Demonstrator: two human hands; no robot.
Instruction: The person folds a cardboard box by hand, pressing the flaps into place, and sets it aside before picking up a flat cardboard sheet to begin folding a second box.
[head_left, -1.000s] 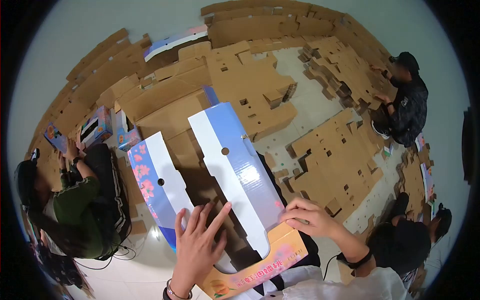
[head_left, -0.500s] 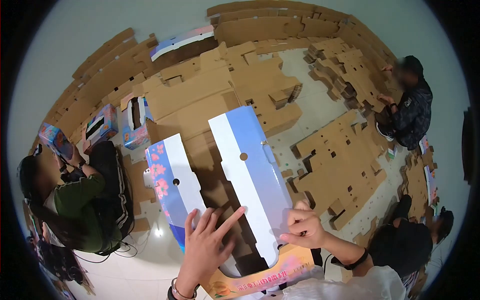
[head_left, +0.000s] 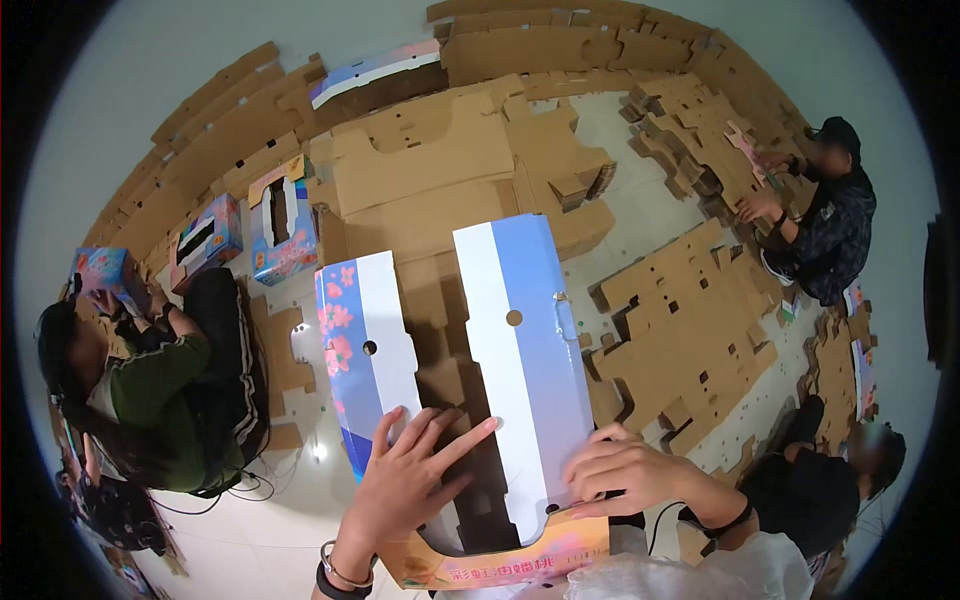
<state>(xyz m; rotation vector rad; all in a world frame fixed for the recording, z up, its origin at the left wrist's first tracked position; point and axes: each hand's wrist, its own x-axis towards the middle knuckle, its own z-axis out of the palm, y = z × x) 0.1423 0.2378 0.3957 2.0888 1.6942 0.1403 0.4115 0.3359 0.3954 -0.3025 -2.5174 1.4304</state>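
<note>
A printed cardboard box stands before me, with a blue and white right flap (head_left: 512,360), a flowered left flap (head_left: 372,350) and an orange front panel (head_left: 500,565). A long gap between the flaps shows the brown inside. My left hand (head_left: 410,480) lies spread over the gap near the front. Its fingertips reach the left flap, and the index finger points to the right flap's inner edge. At the front right corner, my right hand (head_left: 625,470) has its fingers bent together over the box's edge, the thumb by the orange panel. Its fingertips are partly hidden.
Brown cardboard sheets (head_left: 680,320) lie stacked to the right, and a large open brown piece (head_left: 430,170) lies beyond the box. Two assembled printed boxes (head_left: 285,225) stand at left. A person in green (head_left: 160,380) handles another box. Other people sit at right.
My right hand has gone from a raised curl to lying on the box's right corner. The box has turned slightly and shifted right in view. The person at left has lowered their box.
</note>
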